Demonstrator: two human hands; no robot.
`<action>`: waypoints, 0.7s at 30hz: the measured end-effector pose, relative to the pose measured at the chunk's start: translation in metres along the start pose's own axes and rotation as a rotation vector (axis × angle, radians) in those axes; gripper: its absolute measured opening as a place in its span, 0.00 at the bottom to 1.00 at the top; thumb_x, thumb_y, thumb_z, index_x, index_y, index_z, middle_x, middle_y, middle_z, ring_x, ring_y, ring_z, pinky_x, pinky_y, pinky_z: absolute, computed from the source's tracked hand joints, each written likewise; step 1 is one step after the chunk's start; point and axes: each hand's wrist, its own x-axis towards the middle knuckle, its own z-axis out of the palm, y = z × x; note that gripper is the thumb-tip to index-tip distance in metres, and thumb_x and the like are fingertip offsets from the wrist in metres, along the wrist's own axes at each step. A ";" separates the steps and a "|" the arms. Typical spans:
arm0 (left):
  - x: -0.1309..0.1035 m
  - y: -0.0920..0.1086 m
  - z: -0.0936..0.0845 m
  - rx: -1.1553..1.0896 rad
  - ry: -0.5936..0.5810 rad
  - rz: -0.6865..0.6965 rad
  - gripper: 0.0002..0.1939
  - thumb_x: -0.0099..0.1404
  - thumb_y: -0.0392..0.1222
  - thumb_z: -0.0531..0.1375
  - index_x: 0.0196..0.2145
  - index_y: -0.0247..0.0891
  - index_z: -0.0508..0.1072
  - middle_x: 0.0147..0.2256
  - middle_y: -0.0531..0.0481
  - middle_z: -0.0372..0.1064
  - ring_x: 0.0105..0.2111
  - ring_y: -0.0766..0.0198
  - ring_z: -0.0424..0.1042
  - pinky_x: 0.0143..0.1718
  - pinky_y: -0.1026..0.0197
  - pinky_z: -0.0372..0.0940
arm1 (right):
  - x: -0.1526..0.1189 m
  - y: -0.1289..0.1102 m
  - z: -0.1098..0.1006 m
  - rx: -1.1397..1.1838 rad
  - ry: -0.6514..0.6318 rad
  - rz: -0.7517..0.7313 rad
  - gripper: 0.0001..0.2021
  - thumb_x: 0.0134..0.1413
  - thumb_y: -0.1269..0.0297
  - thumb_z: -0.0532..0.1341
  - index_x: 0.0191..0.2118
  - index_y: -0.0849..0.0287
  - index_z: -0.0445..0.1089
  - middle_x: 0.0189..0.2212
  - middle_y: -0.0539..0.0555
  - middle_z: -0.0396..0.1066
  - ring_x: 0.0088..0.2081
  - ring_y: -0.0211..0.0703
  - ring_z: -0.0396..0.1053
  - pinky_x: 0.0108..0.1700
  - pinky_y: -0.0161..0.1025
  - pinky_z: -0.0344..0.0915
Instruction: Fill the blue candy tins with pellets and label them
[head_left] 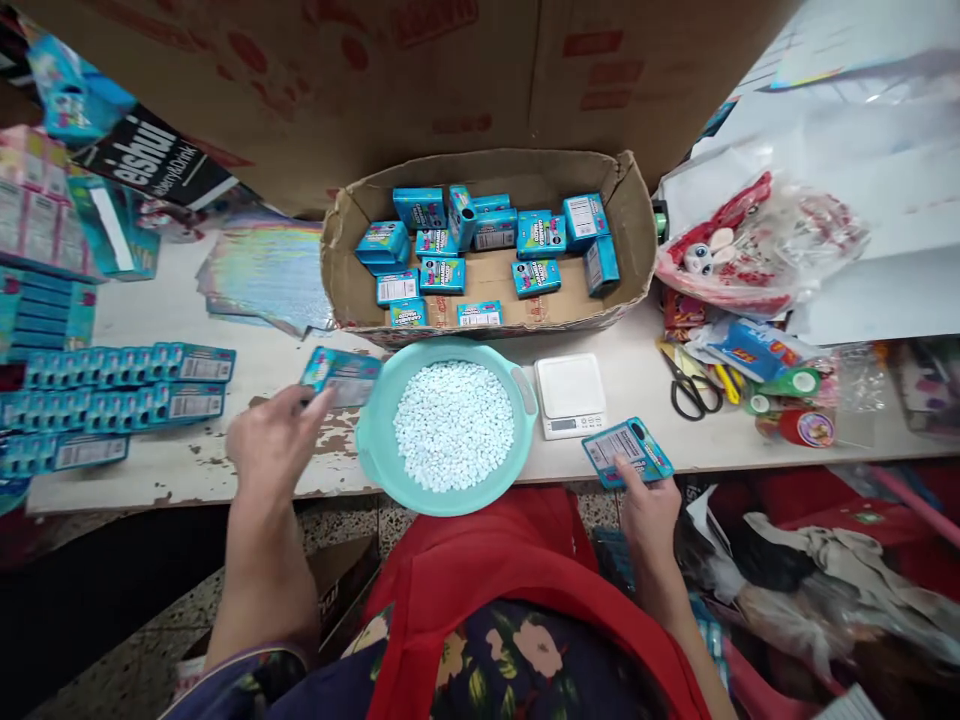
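Note:
My left hand (274, 440) is closed on a blue printed box (345, 378), slightly blurred, held just left of the bowl. In my right hand (649, 505) is a flat-looking blue printed box (626, 450), pinched at the table's front edge. Between the hands a turquoise bowl (367, 455) sits at the front edge, filled with small white pellets (454, 425). A white digital scale (571, 390) lies right of the bowl. Behind it stands an open cardboard carton (487, 285) with several small blue boxes (538, 232) inside, some upright and some lying down.
Rows of blue boxes (127, 385) line the table's left side, near a fanned stack of shiny sheets (259, 270). On the right lie black scissors (694, 385), a clear plastic bag (750, 250) and tape rolls (806, 382). A large cardboard box (420, 80) rises behind the carton.

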 end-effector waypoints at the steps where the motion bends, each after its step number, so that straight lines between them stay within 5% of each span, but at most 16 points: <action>1: 0.009 -0.018 0.007 0.079 -0.003 -0.097 0.15 0.55 0.55 0.62 0.26 0.41 0.75 0.16 0.54 0.51 0.22 0.62 0.54 0.30 0.60 0.50 | -0.002 -0.004 0.004 -0.010 -0.016 -0.013 0.25 0.36 0.55 0.72 0.41 0.64 0.74 0.37 0.58 0.78 0.37 0.47 0.75 0.46 0.49 0.71; 4: 0.032 -0.051 0.045 0.215 -0.091 -0.313 0.13 0.56 0.52 0.58 0.26 0.40 0.71 0.18 0.55 0.42 0.25 0.61 0.52 0.32 0.58 0.51 | -0.010 -0.018 0.015 -0.080 -0.107 -0.059 0.24 0.36 0.55 0.73 0.39 0.64 0.74 0.35 0.57 0.77 0.35 0.46 0.74 0.45 0.48 0.71; 7: 0.046 -0.066 0.080 0.172 -0.078 -0.378 0.14 0.60 0.52 0.53 0.26 0.40 0.67 0.19 0.55 0.39 0.28 0.59 0.55 0.34 0.56 0.53 | -0.019 -0.028 0.025 -0.128 -0.233 -0.112 0.25 0.35 0.57 0.73 0.42 0.61 0.72 0.35 0.55 0.77 0.36 0.45 0.74 0.44 0.46 0.70; 13: 0.044 -0.078 0.083 0.054 0.052 -0.381 0.13 0.58 0.53 0.59 0.27 0.41 0.66 0.20 0.55 0.40 0.29 0.57 0.58 0.38 0.51 0.55 | -0.024 -0.022 0.033 -0.067 -0.311 -0.076 0.24 0.38 0.58 0.72 0.43 0.58 0.70 0.35 0.52 0.76 0.36 0.44 0.73 0.43 0.44 0.70; 17: 0.006 -0.029 0.097 -0.125 0.096 -0.199 0.17 0.68 0.53 0.48 0.33 0.41 0.70 0.22 0.53 0.55 0.26 0.60 0.58 0.35 0.55 0.57 | -0.019 -0.018 0.029 -0.020 -0.273 -0.042 0.23 0.37 0.59 0.72 0.42 0.58 0.70 0.33 0.51 0.76 0.33 0.42 0.72 0.40 0.42 0.70; 19: -0.021 0.014 0.123 -0.203 -0.055 -0.028 0.17 0.67 0.53 0.51 0.30 0.41 0.72 0.25 0.51 0.65 0.27 0.61 0.63 0.35 0.57 0.60 | -0.018 -0.018 0.027 -0.015 -0.236 -0.046 0.23 0.36 0.59 0.73 0.42 0.59 0.70 0.33 0.51 0.76 0.33 0.42 0.71 0.39 0.41 0.69; 21: -0.050 0.058 0.151 -0.322 -0.375 0.366 0.17 0.70 0.49 0.49 0.38 0.40 0.74 0.37 0.44 0.72 0.40 0.57 0.68 0.43 0.55 0.62 | -0.018 -0.020 0.027 -0.011 -0.213 -0.046 0.24 0.36 0.59 0.73 0.42 0.59 0.70 0.33 0.51 0.75 0.33 0.41 0.71 0.39 0.41 0.69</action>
